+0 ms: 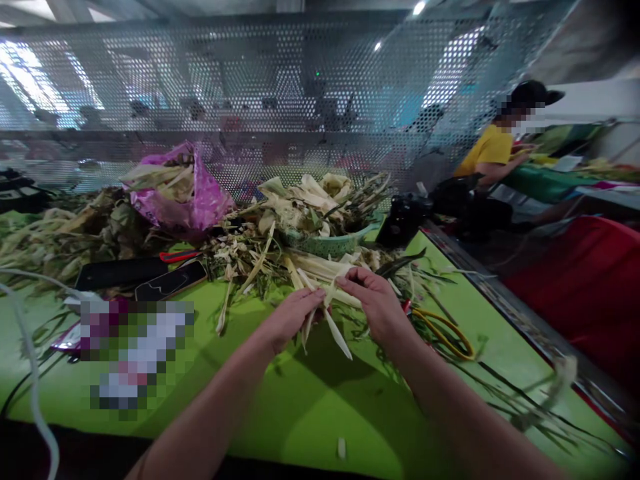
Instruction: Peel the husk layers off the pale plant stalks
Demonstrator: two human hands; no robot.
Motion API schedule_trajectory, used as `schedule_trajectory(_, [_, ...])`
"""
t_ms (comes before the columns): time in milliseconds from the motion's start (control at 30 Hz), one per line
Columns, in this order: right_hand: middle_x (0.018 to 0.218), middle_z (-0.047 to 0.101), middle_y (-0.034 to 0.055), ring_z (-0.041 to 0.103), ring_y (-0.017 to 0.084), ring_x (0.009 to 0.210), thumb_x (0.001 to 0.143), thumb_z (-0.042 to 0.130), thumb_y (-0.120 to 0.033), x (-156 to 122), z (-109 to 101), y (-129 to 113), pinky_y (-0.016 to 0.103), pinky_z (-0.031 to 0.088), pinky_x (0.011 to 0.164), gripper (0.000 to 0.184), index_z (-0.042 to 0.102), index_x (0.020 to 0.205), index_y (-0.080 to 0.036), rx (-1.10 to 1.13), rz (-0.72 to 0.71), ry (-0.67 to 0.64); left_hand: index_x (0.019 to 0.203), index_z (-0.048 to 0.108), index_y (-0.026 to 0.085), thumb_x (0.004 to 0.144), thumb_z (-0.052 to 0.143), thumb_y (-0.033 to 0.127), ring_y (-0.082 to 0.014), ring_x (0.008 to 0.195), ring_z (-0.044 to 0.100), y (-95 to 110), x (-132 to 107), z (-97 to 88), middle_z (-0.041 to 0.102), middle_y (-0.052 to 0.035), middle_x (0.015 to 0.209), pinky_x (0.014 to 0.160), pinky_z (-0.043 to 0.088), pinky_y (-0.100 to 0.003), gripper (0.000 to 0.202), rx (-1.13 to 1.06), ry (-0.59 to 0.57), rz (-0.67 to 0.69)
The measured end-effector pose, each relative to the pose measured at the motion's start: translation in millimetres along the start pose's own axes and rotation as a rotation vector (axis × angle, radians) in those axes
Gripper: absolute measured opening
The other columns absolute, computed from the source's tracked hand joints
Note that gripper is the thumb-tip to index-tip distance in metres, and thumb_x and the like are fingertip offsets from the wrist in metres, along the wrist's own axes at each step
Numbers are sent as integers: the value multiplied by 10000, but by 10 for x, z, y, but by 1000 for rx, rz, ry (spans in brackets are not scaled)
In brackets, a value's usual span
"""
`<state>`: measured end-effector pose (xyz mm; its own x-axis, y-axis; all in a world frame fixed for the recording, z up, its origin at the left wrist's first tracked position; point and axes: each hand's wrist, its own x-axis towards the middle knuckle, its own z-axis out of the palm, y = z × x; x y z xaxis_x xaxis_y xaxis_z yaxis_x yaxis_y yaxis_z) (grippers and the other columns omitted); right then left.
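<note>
Pale dried corn husk strips (338,333) cross between my two hands above the green table. My left hand (295,313) is closed, thumb pressed on the strips, with several ends hanging below it. Thumb and fingers of my right hand (375,300) pinch the upper part of the same strips. Just behind my hands lie more husks and stalks (320,263). Beyond them a green basket (330,245) is heaped with dried husks. Scissors with yellow handles (450,333) lie to the right of my right hand.
On the left of the green table (230,400) lie two phones (173,280), a white cable (33,373) and piles of dried leaves (60,240). A pink plastic bag (200,193) of husks stands behind. A black device (405,217) sits at back right. A person in yellow (493,147) works farther off.
</note>
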<state>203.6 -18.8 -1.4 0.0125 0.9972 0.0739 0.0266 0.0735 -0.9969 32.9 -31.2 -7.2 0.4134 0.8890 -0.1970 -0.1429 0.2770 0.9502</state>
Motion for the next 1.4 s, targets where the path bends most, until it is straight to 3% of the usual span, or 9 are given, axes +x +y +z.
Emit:
schedule_trajectory(167, [1116, 582, 74, 542, 226, 933, 686, 733, -379, 13, -58, -77, 371, 449, 804, 508, 561, 1142, -235, -411, -332, 138, 780, 634, 144, 798, 528, 456, -123, 668, 466, 33, -33, -3, 566, -21, 731, 643, 371, -246, 330, 164, 23, 24])
schedule_trajectory(300, [1094, 614, 65, 503, 258, 1089, 801, 644, -359, -73, -3, -180, 426, 359, 953, 209, 683, 979, -256, -654, -501, -59, 843, 634, 144, 751, 550, 256, -133, 701, 474, 35, -24, 45, 580, -21, 751, 670, 376, -251, 167, 276, -77, 63])
schedule_trajectory(467, [1042, 638, 61, 522, 246, 1046, 791, 668, -304, -109, 58, -196, 420, 351, 931, 88, 702, 825, -230, -636, -523, -96, 812, 641, 139, 733, 590, 269, -151, 715, 477, -50, 16, 78, 583, -26, 739, 693, 401, -266, 160, 354, -138, 149])
schedule_trajectory(733, [980, 654, 52, 557, 228, 979, 766, 680, -276, -63, 28, -157, 400, 364, 902, 82, 647, 734, -208, -520, -465, -135, 803, 621, 144, 796, 568, 439, -149, 705, 492, -102, 26, 62, 588, -27, 738, 677, 409, -257, 300, 400, -202, 169])
schedule_trajectory(867, [912, 637, 43, 553, 214, 938, 786, 648, -249, -78, 47, -143, 376, 381, 871, 86, 603, 723, -211, -452, -469, -54, 879, 622, 138, 876, 420, 502, -158, 781, 530, -38, -26, 117, 626, -59, 838, 741, 420, -269, 416, 361, -242, 171])
schedule_trajectory(1067, [883, 623, 42, 555, 214, 905, 777, 636, -240, -49, 39, -78, 380, 387, 871, 92, 580, 711, -210, -452, -512, 95, 871, 675, 143, 880, 426, 492, -165, 775, 528, -38, -77, 166, 623, -54, 822, 727, 406, -270, 429, 541, -284, 152])
schedule_trajectory(1167, [973, 623, 52, 544, 222, 971, 786, 638, -293, -33, -2, -92, 378, 393, 892, 100, 616, 845, -215, -443, -480, 105, 906, 689, 151, 860, 459, 512, -159, 774, 520, -42, -71, 147, 631, -56, 849, 703, 406, -255, 430, 382, -217, 120])
schedule_trajectory(1267, [1049, 606, 58, 539, 219, 986, 784, 644, -371, -35, -35, -134, 360, 414, 873, 293, 585, 1028, -219, -369, -398, 163, 911, 700, 150, 845, 461, 551, -136, 701, 491, -28, -45, 99, 623, -56, 805, 648, 397, -238, 471, 161, -12, 98])
schedule_trajectory(1400, [870, 642, 34, 586, 195, 822, 813, 595, -441, -65, 0, -167, 314, 458, 741, 256, 605, 905, -202, -258, -182, -80, 880, 696, 144, 811, 527, 540, -112, 642, 472, 13, -4, 40, 598, -35, 707, 618, 391, -222, 436, -105, 162, 125])
